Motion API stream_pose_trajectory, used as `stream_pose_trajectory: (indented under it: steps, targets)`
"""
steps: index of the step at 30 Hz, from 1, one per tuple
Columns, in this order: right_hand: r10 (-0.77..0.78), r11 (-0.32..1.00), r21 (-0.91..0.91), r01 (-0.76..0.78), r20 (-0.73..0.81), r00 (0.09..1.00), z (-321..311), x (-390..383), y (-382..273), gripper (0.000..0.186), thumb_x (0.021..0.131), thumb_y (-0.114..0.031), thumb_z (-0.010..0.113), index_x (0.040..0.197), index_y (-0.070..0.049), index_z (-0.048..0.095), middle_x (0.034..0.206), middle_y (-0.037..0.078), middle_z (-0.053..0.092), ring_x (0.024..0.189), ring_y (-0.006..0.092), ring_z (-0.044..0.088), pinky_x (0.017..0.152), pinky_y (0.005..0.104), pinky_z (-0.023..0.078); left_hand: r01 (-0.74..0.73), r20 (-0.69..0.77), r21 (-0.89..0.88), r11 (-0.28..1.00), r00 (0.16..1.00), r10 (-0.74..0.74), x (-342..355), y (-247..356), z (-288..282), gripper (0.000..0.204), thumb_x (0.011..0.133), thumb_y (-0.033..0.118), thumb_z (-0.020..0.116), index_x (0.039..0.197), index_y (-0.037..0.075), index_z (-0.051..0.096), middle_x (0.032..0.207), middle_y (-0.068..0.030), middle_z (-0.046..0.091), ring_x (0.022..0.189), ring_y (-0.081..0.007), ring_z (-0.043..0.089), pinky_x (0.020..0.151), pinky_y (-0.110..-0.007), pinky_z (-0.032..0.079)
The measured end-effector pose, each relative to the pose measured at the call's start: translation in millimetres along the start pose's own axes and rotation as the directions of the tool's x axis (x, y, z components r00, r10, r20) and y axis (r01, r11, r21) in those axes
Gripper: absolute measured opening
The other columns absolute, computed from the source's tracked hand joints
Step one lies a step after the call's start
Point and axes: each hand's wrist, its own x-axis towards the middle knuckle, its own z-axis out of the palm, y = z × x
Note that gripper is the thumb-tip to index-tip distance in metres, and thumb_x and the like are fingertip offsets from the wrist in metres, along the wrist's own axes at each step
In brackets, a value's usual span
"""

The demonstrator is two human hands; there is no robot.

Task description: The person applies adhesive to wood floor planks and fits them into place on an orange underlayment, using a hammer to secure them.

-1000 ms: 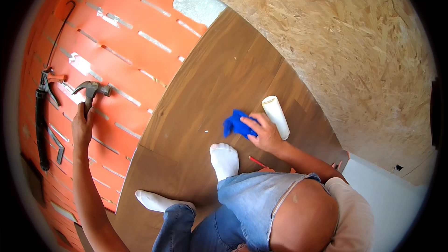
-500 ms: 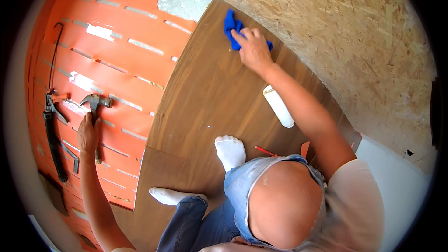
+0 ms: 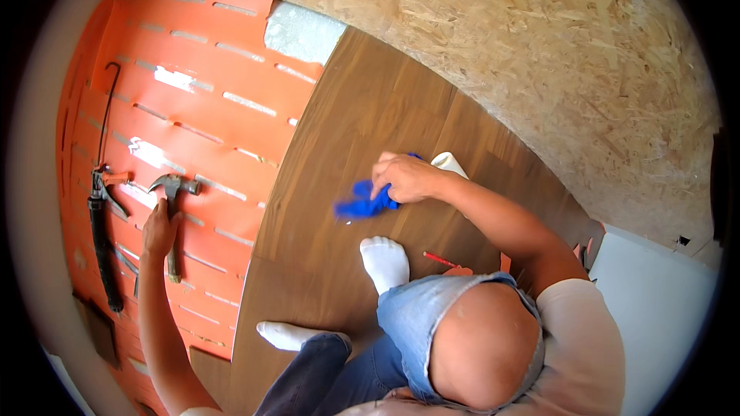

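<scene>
My right hand (image 3: 405,177) is closed on a crumpled blue cloth (image 3: 366,202), blurred by motion, pressed to the brown wood-look floor planks (image 3: 308,177) in front of my foot. On the left, my left hand (image 3: 160,229) is down on the orange underlay (image 3: 247,139). The handle of a claw hammer (image 3: 176,185) lies between its thumb and fingers; the palm side is hidden. The hammer lies flat, head pointing away from me. A white roll or tube (image 3: 449,163) lies just beyond my right wrist, partly covered by the forearm.
Left of the hammer lies a black caulking gun (image 3: 100,239) with an orange trigger part. A red pencil (image 3: 440,260) rests on the planks by my white-socked foot (image 3: 385,260). A chipboard wall (image 3: 539,54) bounds the far right side. Bare grey subfloor (image 3: 304,31) shows at the far underlay corner.
My right hand has drawn the blue cloth back from the far planks near the wall toward my foot. My left hand stays at the hammer. The whole view has shifted slightly.
</scene>
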Motion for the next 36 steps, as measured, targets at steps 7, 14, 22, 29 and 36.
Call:
stream_pose_trajectory:
  steps: [7, 14, 22, 29, 36]
  targets:
    - [0.182, 0.880, -0.291, -0.376, -0.523, 0.832, -78, 32, 60, 0.033, 0.080, -0.003, 0.061, 0.105, -0.014, 0.079, 0.115, 0.012, 0.070, 0.114, 0.0364, 0.060, 0.102, 0.0438, 0.050, -0.044, -0.070, -0.067, 0.997, 0.997, 0.039, -6, -2, 8, 0.039, 0.100, 0.029, 0.065, 0.121, -0.002, 0.053, 0.113, -0.0303, 0.066, 0.106, -0.0536, 0.061, 0.090, -0.057, 0.050]
    - [-0.012, 0.903, -0.363, -0.230, -0.555, 0.832, -24, 54, 69, 0.060, 0.082, 0.002, 0.059, 0.140, -0.011, 0.065, 0.141, 0.018, 0.060, 0.131, 0.0416, 0.052, 0.117, 0.0492, 0.040, -0.023, -0.003, -0.026, 0.999, 1.000, 0.023, 0, -1, 7, 0.044, 0.102, 0.029, 0.064, 0.129, -0.002, 0.050, 0.115, -0.0302, 0.066, 0.106, -0.0526, 0.061, 0.088, -0.057, 0.051]
    - [-0.137, 0.972, -0.221, 0.078, -0.266, 0.954, 102, 11, -51, 0.051, 0.088, -0.003, 0.060, 0.137, -0.009, 0.067, 0.145, 0.015, 0.058, 0.140, 0.0369, 0.050, 0.122, 0.0545, 0.036, 0.025, 0.057, -0.005, 1.000, 0.998, -0.024, -2, -5, 3, 0.040, 0.103, 0.032, 0.062, 0.122, 0.000, 0.048, 0.114, -0.0295, 0.066, 0.107, -0.0517, 0.061, 0.088, -0.056, 0.050]
    - [-0.506, 0.818, 0.296, 0.494, -0.041, 0.862, 198, 1, -119, 0.047, 0.080, 0.000, 0.068, 0.126, -0.004, 0.073, 0.139, 0.018, 0.064, 0.139, 0.0368, 0.053, 0.120, 0.0528, 0.039, 0.027, 0.055, -0.013, 1.000, 0.998, -0.026, 0, 8, -4, 0.038, 0.102, 0.030, 0.063, 0.120, 0.001, 0.048, 0.112, -0.0297, 0.066, 0.107, -0.0519, 0.061, 0.088, -0.057, 0.049]
    - [-0.563, 0.663, 0.558, 0.499, -0.068, 0.824, 166, 8, -148, 0.046, 0.075, 0.003, 0.066, 0.118, -0.008, 0.075, 0.135, 0.016, 0.066, 0.128, 0.0355, 0.060, 0.107, 0.0467, 0.051, 0.084, 0.030, -0.004, 0.996, 0.996, -0.084, -2, 5, 4, 0.040, 0.100, 0.029, 0.065, 0.124, 0.001, 0.049, 0.117, -0.0303, 0.065, 0.110, -0.0515, 0.061, 0.091, -0.057, 0.050]
